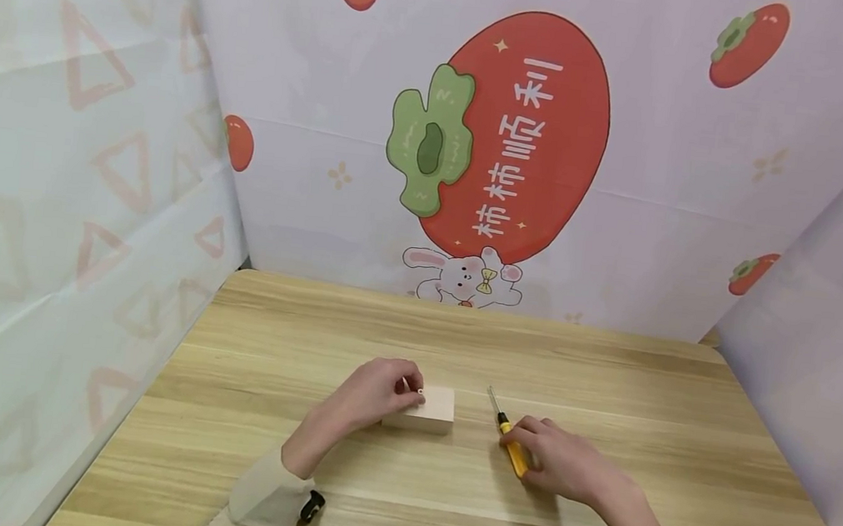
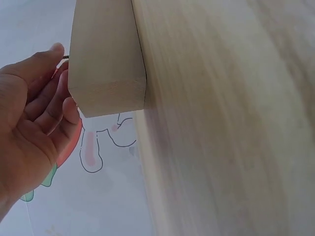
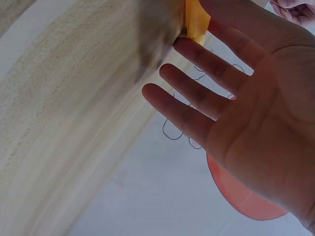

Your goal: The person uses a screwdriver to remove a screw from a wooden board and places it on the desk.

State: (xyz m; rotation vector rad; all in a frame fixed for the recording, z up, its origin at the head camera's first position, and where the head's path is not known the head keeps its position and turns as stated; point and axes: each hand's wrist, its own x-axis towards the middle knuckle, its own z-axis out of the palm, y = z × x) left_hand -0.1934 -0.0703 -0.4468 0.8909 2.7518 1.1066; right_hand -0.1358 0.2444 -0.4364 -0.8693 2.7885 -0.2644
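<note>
A pale wooden block point(image 1: 439, 402) lies on the wood-grain table point(image 1: 400, 503). At its top my left hand point(image 1: 380, 389) pinches a small screw with a ring-like head point(image 1: 421, 392) between thumb and finger. In the left wrist view, the screw's thin dark shank point(image 2: 66, 57) meets the block's face, and the other fingers curl beside the block. To the right, my right hand point(image 1: 562, 459) holds a yellow-handled screwdriver point(image 1: 514, 451) by its handle, thumb on one side and fingertips on the other. Its thin shaft points away toward the back wall. The last fingers stay spread.
Behind the table stands a cloth backdrop point(image 1: 306, 203) printed with persimmons and a rabbit. Side sheets point(image 1: 19, 219) close in the left and right. Bare tabletop separates the block from the screwdriver.
</note>
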